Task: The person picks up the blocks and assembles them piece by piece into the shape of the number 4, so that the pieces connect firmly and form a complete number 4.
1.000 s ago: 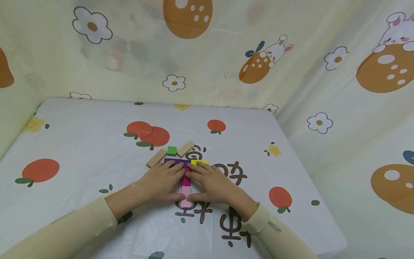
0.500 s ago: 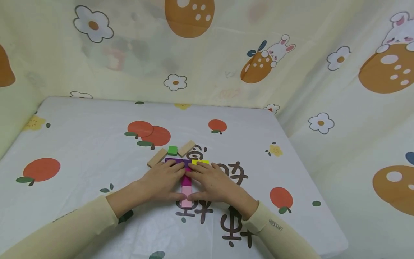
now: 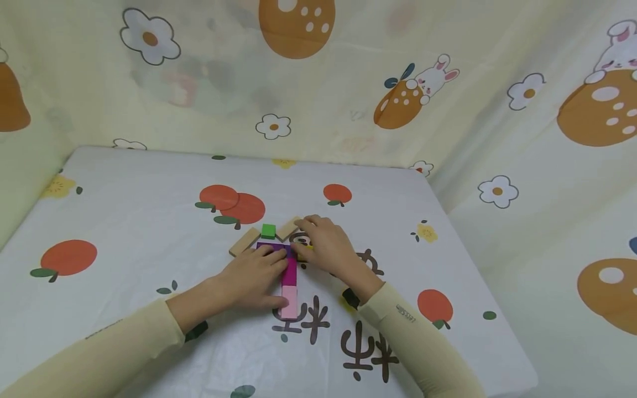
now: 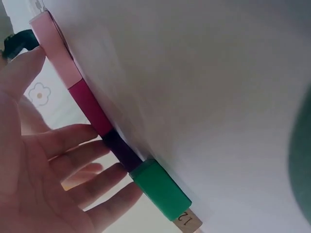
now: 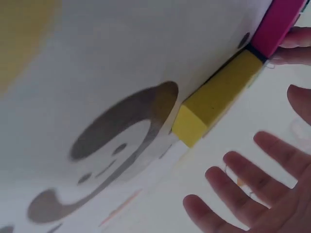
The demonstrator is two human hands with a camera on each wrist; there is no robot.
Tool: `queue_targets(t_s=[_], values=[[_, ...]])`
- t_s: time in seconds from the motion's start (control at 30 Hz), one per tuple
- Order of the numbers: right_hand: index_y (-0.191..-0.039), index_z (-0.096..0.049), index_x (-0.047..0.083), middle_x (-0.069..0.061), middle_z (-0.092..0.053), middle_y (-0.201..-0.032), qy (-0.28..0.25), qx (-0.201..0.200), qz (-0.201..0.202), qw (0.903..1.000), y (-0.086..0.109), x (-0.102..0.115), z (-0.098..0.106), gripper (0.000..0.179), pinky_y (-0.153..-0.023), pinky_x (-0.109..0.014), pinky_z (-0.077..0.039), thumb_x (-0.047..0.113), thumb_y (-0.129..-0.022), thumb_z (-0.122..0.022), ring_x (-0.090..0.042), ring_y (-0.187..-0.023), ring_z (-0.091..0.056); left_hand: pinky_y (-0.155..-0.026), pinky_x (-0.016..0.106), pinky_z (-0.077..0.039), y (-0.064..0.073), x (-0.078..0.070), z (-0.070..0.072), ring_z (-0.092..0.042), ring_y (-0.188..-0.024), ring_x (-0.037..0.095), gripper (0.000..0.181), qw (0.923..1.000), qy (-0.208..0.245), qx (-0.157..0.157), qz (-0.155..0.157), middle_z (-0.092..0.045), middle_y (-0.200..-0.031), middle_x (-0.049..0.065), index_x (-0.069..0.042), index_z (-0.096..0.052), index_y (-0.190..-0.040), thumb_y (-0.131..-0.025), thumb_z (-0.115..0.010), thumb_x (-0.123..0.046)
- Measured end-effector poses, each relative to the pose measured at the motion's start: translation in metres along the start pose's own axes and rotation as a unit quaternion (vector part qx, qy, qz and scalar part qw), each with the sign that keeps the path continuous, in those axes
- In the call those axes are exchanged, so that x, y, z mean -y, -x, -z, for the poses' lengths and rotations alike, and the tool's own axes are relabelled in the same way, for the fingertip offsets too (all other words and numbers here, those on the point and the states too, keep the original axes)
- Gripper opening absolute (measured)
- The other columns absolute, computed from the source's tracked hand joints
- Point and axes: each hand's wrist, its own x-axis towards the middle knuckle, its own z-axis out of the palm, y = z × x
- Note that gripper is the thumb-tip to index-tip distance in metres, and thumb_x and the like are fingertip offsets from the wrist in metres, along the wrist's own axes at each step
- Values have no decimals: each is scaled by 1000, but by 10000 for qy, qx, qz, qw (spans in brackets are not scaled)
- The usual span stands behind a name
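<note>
My left hand (image 3: 251, 276) lies along a row of wooden blocks. Its thumb is at the pink block (image 3: 289, 304), its fingertips by the magenta block (image 3: 289, 272) and the purple block (image 3: 271, 246). The left wrist view shows a green block (image 4: 161, 189) past the purple one. My right hand (image 3: 325, 246) is over the yellow block (image 5: 218, 92), fingers spread and apart from it, holding nothing. In the head view its fingertips overlap the right natural-wood block (image 3: 287, 228). This hand hides most of the yellow block there.
A green cube (image 3: 269, 231) stands between the right natural-wood block and the left natural-wood block (image 3: 245, 241), both slanted. Under everything is a white tablecloth (image 3: 144, 221) printed with fruit and writing. A patterned curtain (image 3: 209, 83) rises behind the table.
My right hand has left the pink and magenta blocks and moved up and away, towards the right natural-wood block. My left hand has stayed by the blocks.
</note>
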Motion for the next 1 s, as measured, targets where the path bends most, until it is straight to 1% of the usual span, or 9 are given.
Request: queue_targets(t_s=[0.1, 0.2, 0.3, 0.4, 0.63, 0.83, 1.0], values=[[-145, -60, 14, -12, -62, -143, -48, 42, -253, 9997, -10, 0, -5, 57, -99, -54, -55, 45, -98, -67, -33, -127, -62, -115, 55, -43, 0, 0, 0, -52, -139, 36, 83, 10000, -36, -19, -33, -57, -151, 13, -8, -59, -145, -88, -69, -67], [-147, -58, 14, -13, -60, -144, -90, 189, -449, 9988, -18, 3, -9, 60, -101, -54, -54, 48, -98, -67, -33, -127, -62, -116, 54, -43, 0, 0, -1, -52, -140, 36, 83, 10000, -78, -30, -52, -57, -151, 13, -7, -59, -145, -88, -68, -66], [-148, -57, 12, -15, -59, -145, -102, 340, -598, 9976, -24, 7, -11, 64, -103, -53, -54, 51, -98, -66, -35, -127, -62, -116, 53, -43, 1, 0, -1, -52, -140, 35, 83, 9999, -88, -31, -52, -57, -152, 13, -7, -59, -145, -88, -69, -66], [-148, -56, 9, -18, -59, -145, -85, 411, -694, 9967, -27, 11, -11, 66, -102, -52, -55, 51, -98, -66, -37, -126, -62, -117, 52, -42, 1, 0, -1, -51, -140, 35, 83, 9999, -114, -41, -61, -57, -152, 12, -7, -58, -145, -88, -69, -66], [-143, -59, 7, -16, -64, -132, 95, 551, -823, 9950, -33, 12, -14, 64, -94, -47, -58, 52, -98, -66, -33, -113, -66, -117, 52, -42, 1, 1, -2, -51, -140, 34, 84, 9998, -188, -69, -81, -56, -152, 11, -8, -57, -146, -88, -67, -68], [-139, -62, 9, -14, -68, -124, 184, 624, -818, 9945, -37, 11, -15, 63, -90, -48, -58, 56, -97, -65, -32, -107, -66, -118, 52, -41, 1, 2, -3, -49, -142, 34, 85, 9999, -145, 8, 29, -54, -154, 11, -9, -56, -148, -87, -68, -68], [-129, -66, 11, -11, -68, -113, 310, 609, -853, 9940, -42, 11, -15, 59, -87, -49, -56, 59, -95, -65, -30, -100, -63, -117, 53, -42, 1, 1, -3, -49, -142, 34, 84, 9999, -96, -40, 22, -55, -153, 11, -9, -57, -147, -88, -68, -67]])
